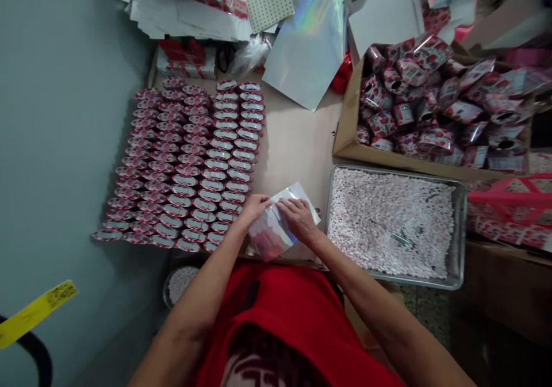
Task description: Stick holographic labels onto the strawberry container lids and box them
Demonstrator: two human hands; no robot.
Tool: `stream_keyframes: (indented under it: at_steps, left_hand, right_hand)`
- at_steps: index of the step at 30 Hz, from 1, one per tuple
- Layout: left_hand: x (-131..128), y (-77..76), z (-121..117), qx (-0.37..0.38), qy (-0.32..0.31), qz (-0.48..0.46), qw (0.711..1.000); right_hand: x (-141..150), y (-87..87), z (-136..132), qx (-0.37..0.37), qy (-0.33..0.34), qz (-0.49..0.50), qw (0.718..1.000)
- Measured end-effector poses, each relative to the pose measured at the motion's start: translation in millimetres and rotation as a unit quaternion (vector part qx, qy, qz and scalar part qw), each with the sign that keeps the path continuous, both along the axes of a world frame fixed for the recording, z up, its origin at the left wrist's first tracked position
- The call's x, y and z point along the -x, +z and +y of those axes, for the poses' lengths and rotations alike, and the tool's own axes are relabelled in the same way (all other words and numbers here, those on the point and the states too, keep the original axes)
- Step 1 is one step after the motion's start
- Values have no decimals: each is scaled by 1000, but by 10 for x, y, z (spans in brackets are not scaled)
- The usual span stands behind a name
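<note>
Close to the table's front edge, a shiny, iridescent sheet [269,234] lies tilted between my hands, with a pale corner sticking up beyond my fingers. My left hand [256,207] grips its upper left edge, fingers and thumb pressed together. Bent over the sheet's upper right part are the fingers of my right hand [298,217], closed on it; the fingertips are partly hidden. To the left, packed rows of small red-and-white printed packages [185,163] stand upright. At my right is a metal tray [460,237] full of small whitish pieces.
A cardboard box [347,117] of printed containers stands behind the tray. Larger iridescent sheets [302,53], a dotted sticker sheet [269,2] and stacked white paper [185,13] lie at the back. A bowl [168,295] of whitish pieces sits below left, near the wall [52,145].
</note>
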State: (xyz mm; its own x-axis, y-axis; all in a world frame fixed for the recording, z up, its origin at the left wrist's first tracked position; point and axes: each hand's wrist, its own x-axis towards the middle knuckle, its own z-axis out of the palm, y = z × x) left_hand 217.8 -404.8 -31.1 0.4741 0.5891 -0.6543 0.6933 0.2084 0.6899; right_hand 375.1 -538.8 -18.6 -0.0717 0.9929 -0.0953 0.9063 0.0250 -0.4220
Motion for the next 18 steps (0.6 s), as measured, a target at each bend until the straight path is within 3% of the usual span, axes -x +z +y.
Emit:
stream_keyframes:
  at_steps: [5, 10, 13, 14, 16, 18]
  left_hand:
    - [-24, 156, -71, -74, -77, 61, 992]
    - [-129, 190, -203, -154, -81, 128, 976]
    - [-159, 130, -240, -168, -61, 81, 981]
    - [-149, 119, -238, -168, -31, 43, 984]
    - [-91, 140, -208, -123, 82, -51, 988]
    - [11, 223, -142, 9, 223, -159, 962]
  right_hand:
    - [-101, 227, -63, 2, -23, -7, 1000]
    - [-185, 503, -87, 23, -2, 2, 1000]
    - [-174, 780, -36, 49, -124, 96, 986]
    - [-160, 871, 12, 62, -186, 150, 969]
    - [-120, 1012, 157, 90, -293, 287, 907]
    - [-67, 1067, 344, 122, -356, 423, 824]
